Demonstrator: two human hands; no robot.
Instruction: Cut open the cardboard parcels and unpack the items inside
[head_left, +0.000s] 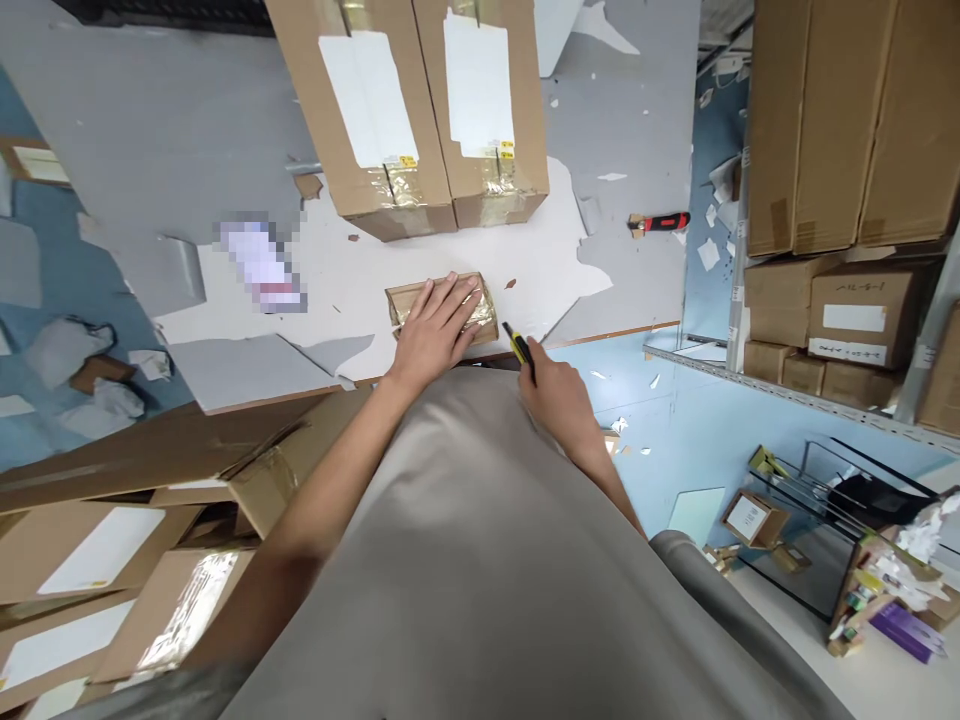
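Note:
Flat on top of a small taped cardboard box [484, 300] rests my left hand [437, 325], its fingers stretched out and somewhat spread. The box lies at the front edge of the worktable [345, 270], with shiny tape showing on its right end. In my right hand [559, 390] is a yellow and black utility knife [517, 343], the fingers wrapped around its handle. Its tip points up and left, just right of the box and apart from it. Whether the blade is out is too small to tell.
Two large taped cartons [442, 190] with white labels stand behind the small box. A red and black cutter [664, 222] lies at the table's right. To the left is a pixelated, blurred item [262, 262]. Cartons [112, 545] fill the lower left; a loaded shelf [806, 382] stands right.

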